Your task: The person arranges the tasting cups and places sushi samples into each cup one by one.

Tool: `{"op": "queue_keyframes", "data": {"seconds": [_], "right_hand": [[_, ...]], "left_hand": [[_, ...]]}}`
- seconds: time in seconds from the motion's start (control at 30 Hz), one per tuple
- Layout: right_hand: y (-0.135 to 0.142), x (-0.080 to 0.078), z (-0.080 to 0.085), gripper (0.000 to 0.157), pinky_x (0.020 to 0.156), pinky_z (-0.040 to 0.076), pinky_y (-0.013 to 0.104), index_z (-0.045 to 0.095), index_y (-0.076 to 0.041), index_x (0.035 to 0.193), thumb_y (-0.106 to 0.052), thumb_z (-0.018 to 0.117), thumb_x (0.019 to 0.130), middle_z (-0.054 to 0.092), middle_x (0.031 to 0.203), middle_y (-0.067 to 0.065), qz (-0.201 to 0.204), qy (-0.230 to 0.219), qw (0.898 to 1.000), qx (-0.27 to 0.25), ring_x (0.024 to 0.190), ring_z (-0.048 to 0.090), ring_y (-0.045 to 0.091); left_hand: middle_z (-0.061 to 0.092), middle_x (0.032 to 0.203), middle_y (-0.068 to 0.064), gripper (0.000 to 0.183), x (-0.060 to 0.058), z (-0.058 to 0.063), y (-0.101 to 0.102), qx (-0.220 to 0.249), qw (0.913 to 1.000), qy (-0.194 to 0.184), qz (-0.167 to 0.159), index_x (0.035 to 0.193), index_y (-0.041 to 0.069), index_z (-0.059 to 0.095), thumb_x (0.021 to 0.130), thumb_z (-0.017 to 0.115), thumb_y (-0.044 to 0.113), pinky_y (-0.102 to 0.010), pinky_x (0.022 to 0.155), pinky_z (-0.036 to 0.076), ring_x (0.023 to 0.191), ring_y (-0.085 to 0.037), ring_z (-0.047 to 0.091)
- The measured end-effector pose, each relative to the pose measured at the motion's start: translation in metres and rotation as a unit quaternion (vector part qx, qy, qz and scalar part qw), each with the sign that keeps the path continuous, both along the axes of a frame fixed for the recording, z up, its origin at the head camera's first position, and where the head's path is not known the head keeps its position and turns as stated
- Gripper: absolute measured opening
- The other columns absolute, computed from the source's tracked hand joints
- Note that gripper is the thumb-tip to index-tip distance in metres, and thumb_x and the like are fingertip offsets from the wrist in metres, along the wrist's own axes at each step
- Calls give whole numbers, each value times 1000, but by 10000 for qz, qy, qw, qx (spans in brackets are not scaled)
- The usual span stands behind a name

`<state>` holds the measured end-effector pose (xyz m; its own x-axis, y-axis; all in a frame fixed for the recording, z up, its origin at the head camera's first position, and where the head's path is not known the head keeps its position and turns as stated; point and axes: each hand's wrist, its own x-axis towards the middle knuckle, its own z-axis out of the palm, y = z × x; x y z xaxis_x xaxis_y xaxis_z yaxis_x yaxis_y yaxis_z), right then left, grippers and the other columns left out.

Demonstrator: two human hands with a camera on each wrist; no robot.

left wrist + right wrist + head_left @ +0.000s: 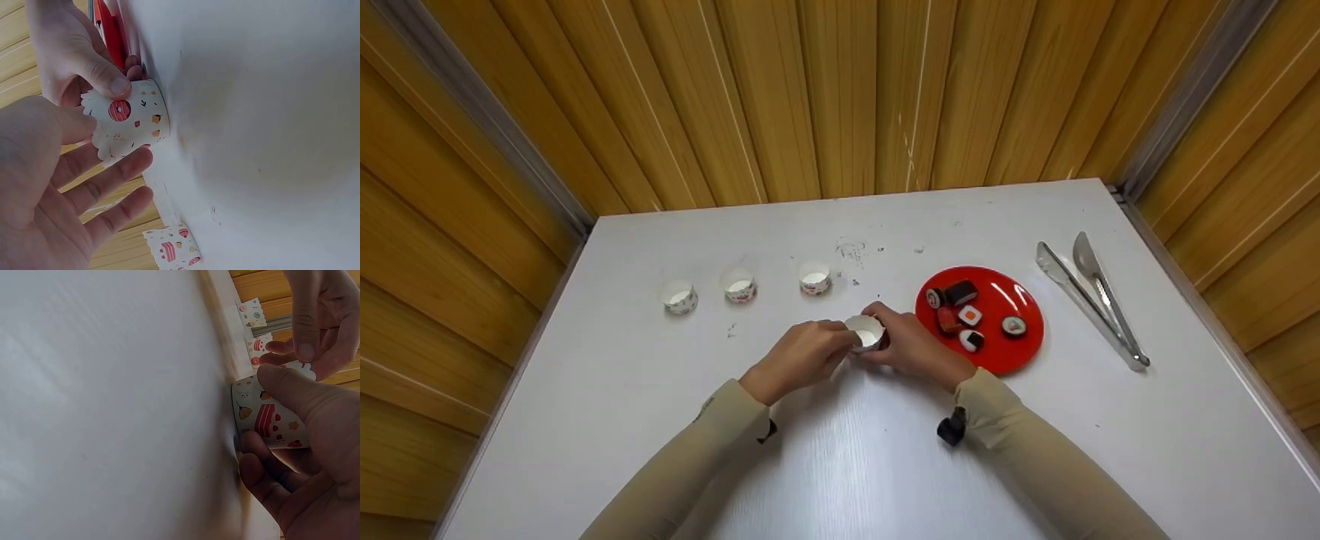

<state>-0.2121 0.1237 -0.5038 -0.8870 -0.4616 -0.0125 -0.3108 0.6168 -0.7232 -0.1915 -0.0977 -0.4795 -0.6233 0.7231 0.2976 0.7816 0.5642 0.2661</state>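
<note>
While the right hand point(915, 345) grips a paper cup point(868, 334) left of the red plate point(1006, 354) and the left hand point(808, 350) pinches its rim, light pressure should keep the cup round.

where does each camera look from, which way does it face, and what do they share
Head: on the person's head, looking forward and down at the table and red plate; sleeved forearms, left grip and right grip show.
Left wrist: worn there, facing the paper cup; left grip near, lower left; right grip beyond, upper left.
Right wrist: worn there, facing the same cup; right grip near, lower right; left grip beyond, upper right.
Both wrist views share the cup, both grips and the table, turned sideways.
</note>
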Motion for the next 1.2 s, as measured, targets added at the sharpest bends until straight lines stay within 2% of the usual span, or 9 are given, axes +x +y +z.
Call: {"op": "queue_keyframes", "data": {"seconds": [0.1, 0.27, 0.37, 0.53, 0.63, 0.8, 1.0, 1.2], "right_hand": [[0, -1, 0, 50, 79, 51, 35, 56, -19, 124, -25, 87, 85, 70, 99, -1, 52, 57, 10000, -7, 83, 60, 16], [0, -2, 0, 70, 73, 50, 34, 46, -16, 138, -27, 88, 84, 67, 84, -2, 52, 60, 10000, 55, 74, 59, 14], [0, -1, 1, 76, 76, 50, 34, 43, -16, 142, -29, 89, 83, 68, 90, -1, 15, 55, 10000, 56, 78, 59, 17], [0, -1, 2, 65, 87, 51, 38, 48, -20, 135, -28, 87, 84, 71, 110, 1, 42, 82, 10000, 8, 93, 63, 18], [0, 0, 2, 61, 93, 52, 40, 52, -20, 133, -28, 87, 85, 71, 117, 0, 9, 14, 10000, 27, 98, 64, 18], [-1, 1, 1, 60, 96, 52, 41, 54, -20, 134, -28, 87, 85, 70, 120, -1, -54, -145, 9998, 109, 102, 63, 18], [-1, 1, -2, 56, 96, 53, 42, 56, -20, 130, -26, 87, 84, 70, 117, -2, -27, -178, 9998, -36, 104, 64, 18], [0, 1, -1, 52, 97, 52, 43, 58, -19, 125, -24, 88, 84, 71, 114, -1, -11, -131, 9997, -198, 102, 63, 18]], "left_hand": [[72, 90, -1, 14, 0, 1, 0, -23, 10000, -5, 4, 99, 11, 75, 95, 67, 0, -37, 69, 56, 77, -16, 66], [71, 88, 0, 14, -1, 3, 1, -31, 10000, 51, 4, 95, 12, 74, 94, 66, 0, -36, 66, 55, 76, -15, 65], [70, 86, 0, 13, -1, 6, 1, -17, 10000, 86, 0, 93, 11, 73, 95, 66, -1, -35, 64, 54, 73, -15, 63], [68, 86, -2, 11, 1, 11, 0, 108, 9999, 43, -23, 97, 8, 73, 98, 64, 1, -32, 64, 52, 72, -14, 59], [68, 88, -3, 11, 2, 14, -1, 250, 9997, 4, -62, 102, 7, 73, 101, 63, 3, -31, 65, 52, 74, -13, 58], [67, 89, -3, 11, 5, 19, -5, 490, 9985, 218, -71, 103, 6, 72, 101, 61, 3, -28, 65, 51, 74, -12, 56], [71, 98, -4, 13, 9, 26, -16, 737, 9951, 623, 221, 105, 7, 73, 98, 64, 1, -29, 69, 56, 82, -14, 64], [72, 102, -4, 13, 10, 30, -35, 858, 9917, 820, 490, 105, 7, 73, 96, 67, 1, -30, 74, 58, 89, -16, 68]]}}
